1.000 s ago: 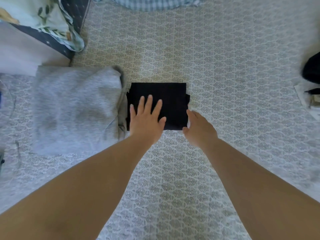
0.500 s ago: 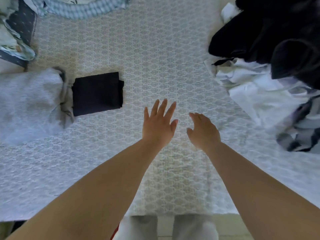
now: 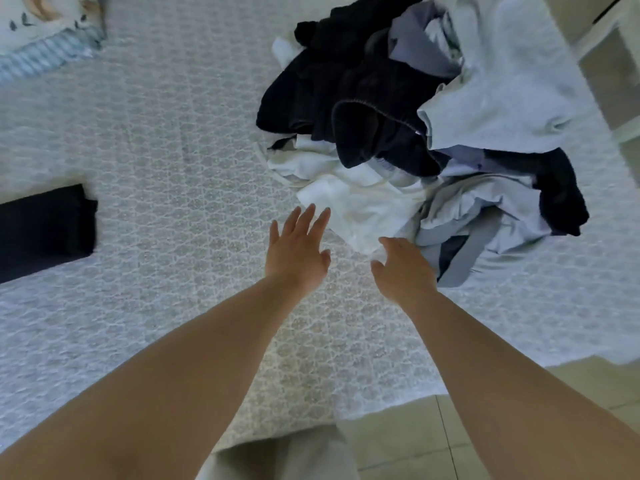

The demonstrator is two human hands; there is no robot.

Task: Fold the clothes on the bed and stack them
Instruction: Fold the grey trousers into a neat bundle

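Note:
A heap of unfolded clothes lies at the right of the bed: black, white, pale blue and grey pieces tangled together. A white garment sticks out at the heap's near left. My left hand hovers with fingers straight, its tips just short of that white piece. My right hand reaches with relaxed fingers to the white garment's near corner, touching or almost touching it; it holds nothing. A folded black garment lies flat at the left edge of the view.
The patterned white bedspread covers the bed; its near edge hangs over a tiled floor. A floral pillow with a striped cloth lies at the far left. White furniture stands beyond the heap at the right.
The view has swung right, away from the folded black garment and grey stack. Both hands left the black piece and moved across the bed up to the heap's white garment.

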